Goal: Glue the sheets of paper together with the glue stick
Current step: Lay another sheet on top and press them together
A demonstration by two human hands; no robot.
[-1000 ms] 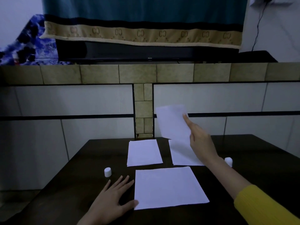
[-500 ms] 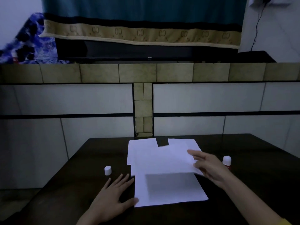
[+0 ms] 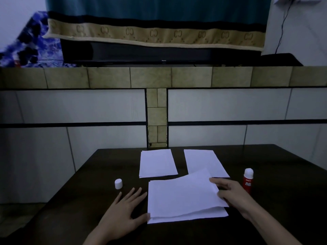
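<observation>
A single head-worn wide-angle camera is looking forward and down from the seated person's position. It is facing a tiled wall (image 3: 106, 106) beyond the far edge of a dark table (image 3: 283, 200), which is filling the lower frame at close range. Both forearms are entering from the bottom edge. No second view is sharing the scene.

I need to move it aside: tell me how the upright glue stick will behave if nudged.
The glue stick stands tall and narrow on its end, so it would probably tip. Being round, it may then roll across the table. It looks light for its size.
</observation>
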